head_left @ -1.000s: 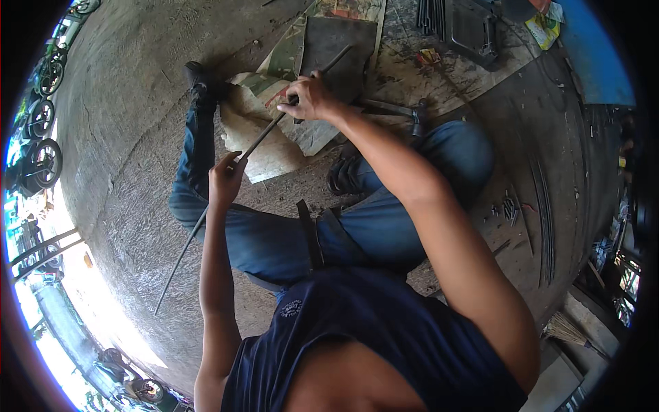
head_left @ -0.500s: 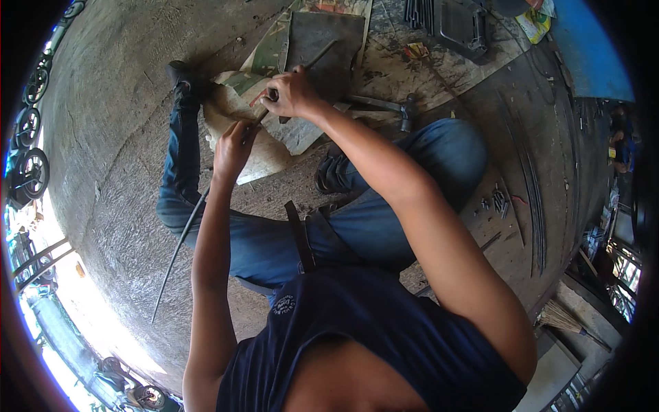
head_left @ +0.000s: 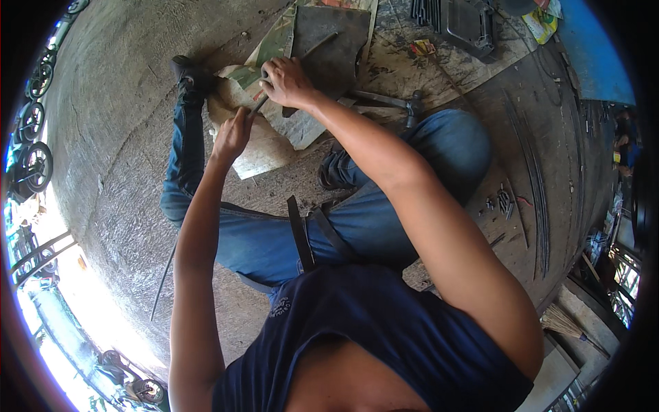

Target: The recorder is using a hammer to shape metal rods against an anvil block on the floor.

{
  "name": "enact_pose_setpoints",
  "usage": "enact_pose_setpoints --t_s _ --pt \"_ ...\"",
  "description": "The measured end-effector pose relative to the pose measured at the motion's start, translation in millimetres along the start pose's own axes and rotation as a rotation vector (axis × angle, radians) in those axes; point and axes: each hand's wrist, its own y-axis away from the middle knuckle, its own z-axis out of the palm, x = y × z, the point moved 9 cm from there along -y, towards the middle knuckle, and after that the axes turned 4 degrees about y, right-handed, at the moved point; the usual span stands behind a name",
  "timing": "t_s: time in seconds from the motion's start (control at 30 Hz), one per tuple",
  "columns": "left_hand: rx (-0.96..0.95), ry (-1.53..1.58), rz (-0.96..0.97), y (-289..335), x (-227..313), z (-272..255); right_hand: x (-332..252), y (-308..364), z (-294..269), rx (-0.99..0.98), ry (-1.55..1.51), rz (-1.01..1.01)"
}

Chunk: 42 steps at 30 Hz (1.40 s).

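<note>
The left hand (head_left: 234, 135) was closed around a long dark rod (head_left: 322, 45), thumb pointing up along it. The right hand (head_left: 285, 81) lay higher on the same rod, knuckles up and fingers bent over it — the palm side was hidden, so I could not tell whether it was gripping. The rod slanted past both hands: its upper end lay over a dark flat sheet (head_left: 333, 69), and its lower stretch showed beyond the left forearm, above the rough floor (head_left: 123, 206). A hammer (head_left: 414, 105) lay near the bent right knee (head_left: 456, 141). Farther right were a small pile of short pieces (head_left: 506, 202) and a bundle of thin rods (head_left: 537, 199).
</note>
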Motion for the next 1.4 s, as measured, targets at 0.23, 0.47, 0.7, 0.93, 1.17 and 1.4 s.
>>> enact_pose_setpoints --t_s 0.23,0.47,0.7,0.93,1.17,1.4 --pt "-0.051 -0.039 -0.102 9 -8 11 11 6 3 -0.065 -0.174 0.050" --pt "-0.056 0.036 -0.125 12 9 10 7 32 -7 -0.052 -0.038 0.127" --pt "-0.009 -0.195 -0.024 13 16 10 -4 28 -11 0.044 0.131 0.039" --pt "-0.076 -0.320 -0.041 11 12 20 1 24 5 -0.080 0.172 0.080" --pt "-0.084 -0.269 -0.119 13 5 22 -4 24 -8 -0.005 0.201 0.047" --pt "-0.106 -0.278 -0.109 22 -6 21 146 23 -159 1.069 -0.378 0.624"
